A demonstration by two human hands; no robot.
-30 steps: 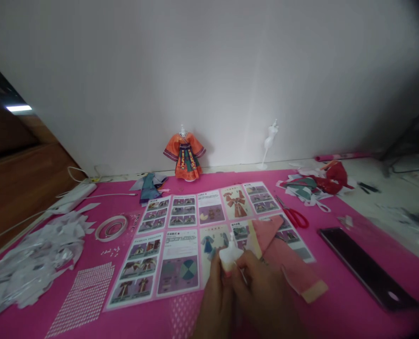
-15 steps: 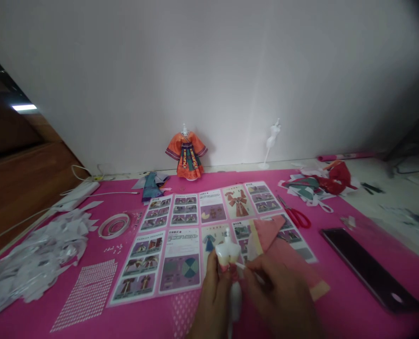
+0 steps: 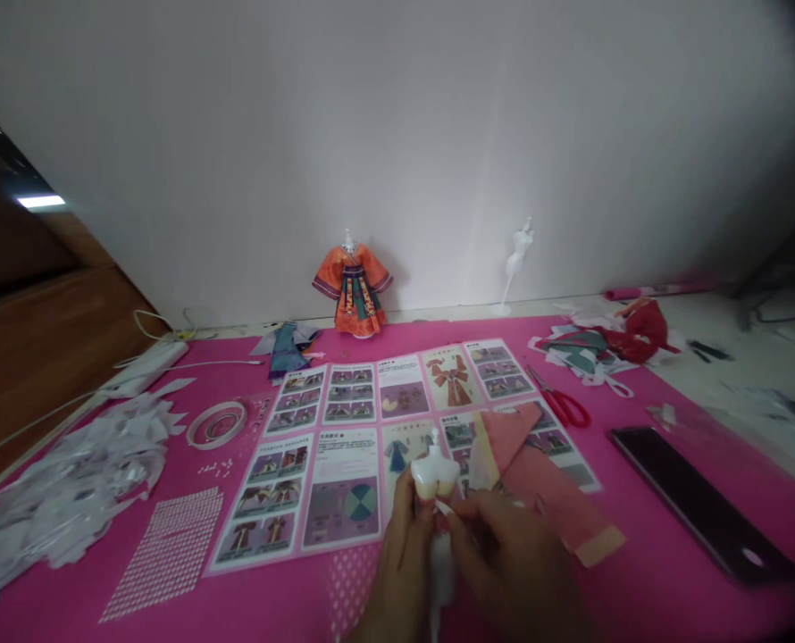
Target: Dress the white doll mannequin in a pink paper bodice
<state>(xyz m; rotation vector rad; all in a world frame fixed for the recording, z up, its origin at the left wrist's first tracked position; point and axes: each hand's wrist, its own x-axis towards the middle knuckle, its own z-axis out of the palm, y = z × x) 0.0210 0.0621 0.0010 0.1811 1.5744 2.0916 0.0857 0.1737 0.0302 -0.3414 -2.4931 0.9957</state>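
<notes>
My left hand (image 3: 401, 554) is closed around a small white dress-form mannequin (image 3: 433, 471), which stands upright in its grip. Cream and pinkish fabric wraps the mannequin's chest. The fingers of my right hand (image 3: 508, 549) pinch a thin white strip (image 3: 441, 506) against the front of the torso; its exact kind is too small to tell. Just behind my right hand lies a piece of coral-pink fabric (image 3: 545, 482) with pale edges, on top of a printed instruction sheet (image 3: 340, 473).
Red-handled scissors (image 3: 568, 409) and a black phone-like slab (image 3: 698, 509) lie to the right. Fabric scraps (image 3: 612, 344) are piled behind them. A dressed mannequin (image 3: 354, 290) and a bare one (image 3: 518, 259) stand by the wall. Tape rolls (image 3: 216, 425) and clear plastic wrappers (image 3: 82, 491) are at left.
My right hand has moved slightly left, bringing the white strip closer in against the mannequin's front. My left hand keeps its hold, and the mannequin stays nearly in place.
</notes>
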